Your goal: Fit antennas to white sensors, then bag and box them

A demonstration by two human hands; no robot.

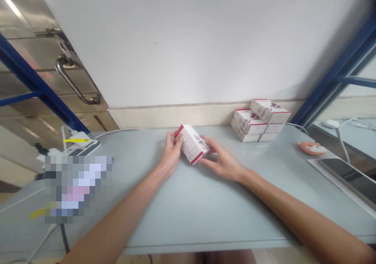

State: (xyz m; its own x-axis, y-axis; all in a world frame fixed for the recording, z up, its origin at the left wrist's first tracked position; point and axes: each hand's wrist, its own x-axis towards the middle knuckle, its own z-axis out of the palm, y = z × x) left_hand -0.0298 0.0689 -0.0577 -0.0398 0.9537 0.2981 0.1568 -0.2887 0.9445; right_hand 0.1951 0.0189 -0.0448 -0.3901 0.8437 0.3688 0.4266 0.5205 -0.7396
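A small white box with red edges (192,143) is held just above the grey table (188,209), tilted, at the table's middle. My left hand (171,154) grips its left end, fingers curled round the top corner. My right hand (221,160) holds its right end from below and behind, fingers wrapped on it. Both forearms reach in from the bottom of the view.
A stack of several matching white-and-red boxes (260,120) stands at the back right by the wall. An orange round object (312,148) and a tablet (349,178) lie at the right. A white device with cables (78,143) and a blurred patch (78,187) are at the left.
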